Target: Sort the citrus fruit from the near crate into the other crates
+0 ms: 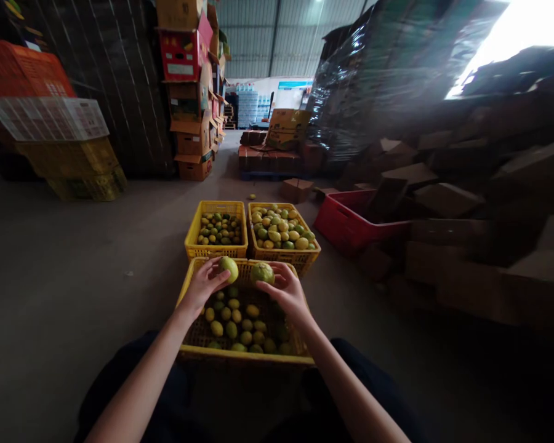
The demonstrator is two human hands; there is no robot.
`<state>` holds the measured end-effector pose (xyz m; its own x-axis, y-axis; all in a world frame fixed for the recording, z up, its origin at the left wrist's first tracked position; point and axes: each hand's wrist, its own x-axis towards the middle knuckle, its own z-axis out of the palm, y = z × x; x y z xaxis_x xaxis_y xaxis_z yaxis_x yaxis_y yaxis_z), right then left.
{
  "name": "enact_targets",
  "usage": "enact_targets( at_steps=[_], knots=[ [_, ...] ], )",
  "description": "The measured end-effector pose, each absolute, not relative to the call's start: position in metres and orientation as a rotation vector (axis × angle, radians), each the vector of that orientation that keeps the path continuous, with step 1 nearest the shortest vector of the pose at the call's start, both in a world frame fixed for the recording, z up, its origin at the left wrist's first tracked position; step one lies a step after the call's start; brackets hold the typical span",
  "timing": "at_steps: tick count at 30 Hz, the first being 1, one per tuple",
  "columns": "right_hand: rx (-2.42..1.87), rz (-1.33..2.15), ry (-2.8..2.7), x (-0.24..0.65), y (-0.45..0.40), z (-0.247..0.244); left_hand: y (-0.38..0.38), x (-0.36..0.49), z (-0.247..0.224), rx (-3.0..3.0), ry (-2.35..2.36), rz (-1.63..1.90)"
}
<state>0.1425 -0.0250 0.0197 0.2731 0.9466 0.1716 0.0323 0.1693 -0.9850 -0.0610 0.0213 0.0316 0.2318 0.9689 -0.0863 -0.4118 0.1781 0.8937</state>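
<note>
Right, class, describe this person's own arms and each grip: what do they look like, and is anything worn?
The left grip and right grip are ungloved, with slender fingers and no rings visible. The left forearm and right forearm show no sleeves, watch, bracelet or markings.

Two round yellow-green fruits (pixel 245 271) sit apart above the nearest yellow crate (pixel 247 354).

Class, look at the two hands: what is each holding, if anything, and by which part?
The left hand holds a green fruit by its outer left side; the right hand, another fruit by its right side.
</note>
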Motion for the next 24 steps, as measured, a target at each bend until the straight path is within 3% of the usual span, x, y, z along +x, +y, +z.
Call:
enact_targets(
  at_steps=[8,15,19,24],
  knots=[
    [-1.319,0.540,-1.162,0.168,-0.039,0.021,0.021,-0.040,0.015,1.266,0.961,1.233],
    [-1.251,0.620,-1.161,0.145,-0.026,0.036,0.016,-0.038,0.019,1.452,0.935,1.271],
    [-1.272,0.796,-1.046,0.139,-0.023,0.038,0.021,-0.039,0.023,1.141,0.867,1.218],
    [-1.154,1.394,-0.619,0.138,-0.014,0.038,0.025,-0.042,0.028,0.527,0.778,1.003]
  ],
)
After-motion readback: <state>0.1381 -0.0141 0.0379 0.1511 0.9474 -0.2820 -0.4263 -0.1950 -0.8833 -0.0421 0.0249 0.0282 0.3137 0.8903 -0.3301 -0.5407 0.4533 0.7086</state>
